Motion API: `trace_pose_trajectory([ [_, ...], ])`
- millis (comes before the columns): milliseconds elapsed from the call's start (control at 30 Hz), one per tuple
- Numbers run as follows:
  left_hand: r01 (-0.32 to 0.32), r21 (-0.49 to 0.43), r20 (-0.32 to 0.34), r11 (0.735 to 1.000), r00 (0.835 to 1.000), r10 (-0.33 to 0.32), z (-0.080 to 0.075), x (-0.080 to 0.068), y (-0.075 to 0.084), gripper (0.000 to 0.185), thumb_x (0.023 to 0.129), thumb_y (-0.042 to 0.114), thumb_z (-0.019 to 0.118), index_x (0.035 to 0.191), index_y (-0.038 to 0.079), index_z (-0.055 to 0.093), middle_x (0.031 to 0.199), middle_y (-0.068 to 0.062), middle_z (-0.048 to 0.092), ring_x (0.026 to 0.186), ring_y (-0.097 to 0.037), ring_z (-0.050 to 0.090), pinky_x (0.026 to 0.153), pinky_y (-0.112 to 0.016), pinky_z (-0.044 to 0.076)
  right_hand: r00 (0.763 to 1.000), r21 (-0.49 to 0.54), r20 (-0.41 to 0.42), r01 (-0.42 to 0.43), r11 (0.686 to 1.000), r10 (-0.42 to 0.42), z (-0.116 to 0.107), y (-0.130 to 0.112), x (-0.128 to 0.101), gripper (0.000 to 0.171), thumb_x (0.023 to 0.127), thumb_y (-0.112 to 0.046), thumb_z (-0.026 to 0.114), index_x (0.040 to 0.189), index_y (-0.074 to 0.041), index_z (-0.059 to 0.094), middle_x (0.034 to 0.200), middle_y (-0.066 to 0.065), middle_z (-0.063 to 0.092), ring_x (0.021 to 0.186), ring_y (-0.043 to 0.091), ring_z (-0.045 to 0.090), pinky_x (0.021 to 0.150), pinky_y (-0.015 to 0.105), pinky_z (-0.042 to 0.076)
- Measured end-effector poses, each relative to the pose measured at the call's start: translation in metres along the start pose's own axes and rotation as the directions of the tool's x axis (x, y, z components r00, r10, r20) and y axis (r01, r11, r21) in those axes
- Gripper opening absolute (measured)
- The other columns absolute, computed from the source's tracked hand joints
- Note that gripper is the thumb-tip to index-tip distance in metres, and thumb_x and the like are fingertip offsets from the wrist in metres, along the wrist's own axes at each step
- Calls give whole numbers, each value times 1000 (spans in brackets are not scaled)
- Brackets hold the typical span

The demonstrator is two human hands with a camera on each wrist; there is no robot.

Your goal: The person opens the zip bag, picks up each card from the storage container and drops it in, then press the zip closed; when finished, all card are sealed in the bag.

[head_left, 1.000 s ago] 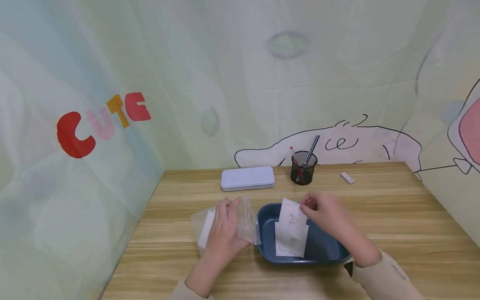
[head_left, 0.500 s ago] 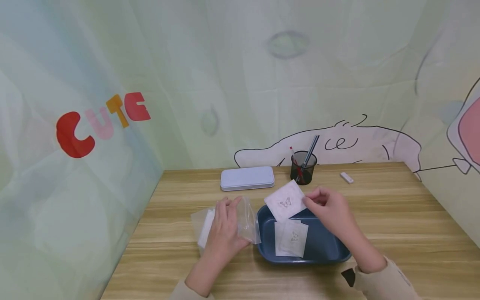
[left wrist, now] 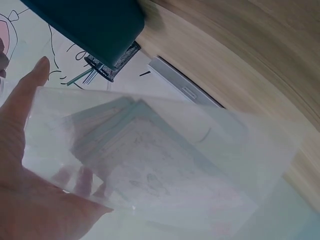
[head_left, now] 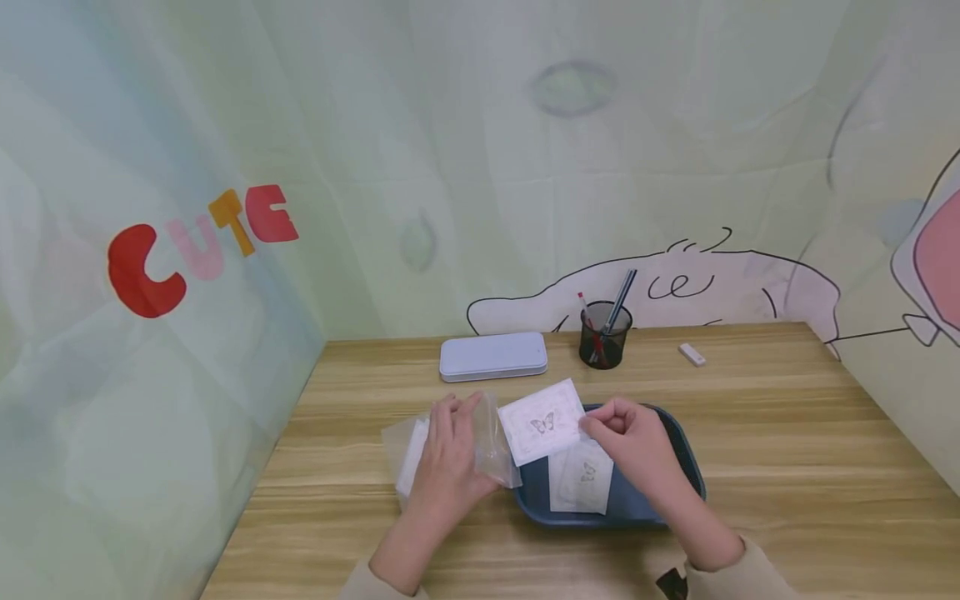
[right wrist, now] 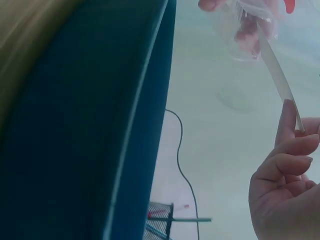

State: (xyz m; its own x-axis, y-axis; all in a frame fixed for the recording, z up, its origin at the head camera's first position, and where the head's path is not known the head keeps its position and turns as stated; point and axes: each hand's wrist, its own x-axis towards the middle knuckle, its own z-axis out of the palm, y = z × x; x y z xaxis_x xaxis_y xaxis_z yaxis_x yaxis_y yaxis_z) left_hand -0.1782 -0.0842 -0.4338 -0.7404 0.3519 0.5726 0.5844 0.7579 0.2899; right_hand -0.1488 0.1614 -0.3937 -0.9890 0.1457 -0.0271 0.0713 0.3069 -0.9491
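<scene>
My left hand (head_left: 448,458) grips a clear plastic bag (head_left: 497,454), its mouth facing right. Several white paper squares (left wrist: 145,155) are inside the bag in the left wrist view. Between thumb and fingertips, my right hand (head_left: 633,442) pinches another white paper square (head_left: 542,423) with a butterfly print, above the left end of the blue basin (head_left: 693,467). Its left edge is right at the bag's mouth. More white squares (head_left: 581,483) lie overlapping in the basin. In the right wrist view the pinched square (right wrist: 275,70) appears edge-on.
A pale flat case (head_left: 493,357) lies at the back of the wooden table (head_left: 787,433). Beside it stands a black mesh cup (head_left: 603,343) with pens. A small white block (head_left: 692,355) sits farther right. Printed curtains enclose the back and left.
My right hand has lifted a white square out of the basin, turned it, and brought it left to the bag's mouth. The left hand and bag have stayed in place.
</scene>
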Motion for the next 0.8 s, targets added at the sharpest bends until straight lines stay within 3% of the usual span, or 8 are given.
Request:
trace_pose_trajectory([
  [167, 30, -15, 34, 999, 999, -29, -1, -1, 2, 117, 43, 31, 96, 139, -1, 38, 118, -17, 42, 127, -37, 36, 110, -41, 31, 1000, 24, 3, -29, 999, 29, 13, 4, 2, 14, 87, -20, 70, 89, -6, 68, 68, 8, 61, 65, 23, 51, 50, 25, 40],
  [500, 20, -7, 34, 1000, 999, -20, 0, -2, 4, 117, 42, 30, 96, 139, 2, 37, 118, -16, 42, 126, -36, 37, 110, -40, 31, 997, 120, 47, -67, 991, 62, 32, 11, -1, 11, 86, -19, 72, 86, -8, 68, 60, 9, 54, 55, 23, 50, 48, 25, 41],
  [800, 1, -4, 20, 1000, 1000, -1, 0, -1, 4, 114, 43, 29, 95, 139, 2, 38, 119, -17, 42, 122, -34, 39, 107, -40, 35, 995, 158, 94, -29, 987, 14, 46, 10, -2, 12, 84, -19, 74, 85, -8, 69, 59, 7, 54, 54, 20, 49, 48, 24, 39],
])
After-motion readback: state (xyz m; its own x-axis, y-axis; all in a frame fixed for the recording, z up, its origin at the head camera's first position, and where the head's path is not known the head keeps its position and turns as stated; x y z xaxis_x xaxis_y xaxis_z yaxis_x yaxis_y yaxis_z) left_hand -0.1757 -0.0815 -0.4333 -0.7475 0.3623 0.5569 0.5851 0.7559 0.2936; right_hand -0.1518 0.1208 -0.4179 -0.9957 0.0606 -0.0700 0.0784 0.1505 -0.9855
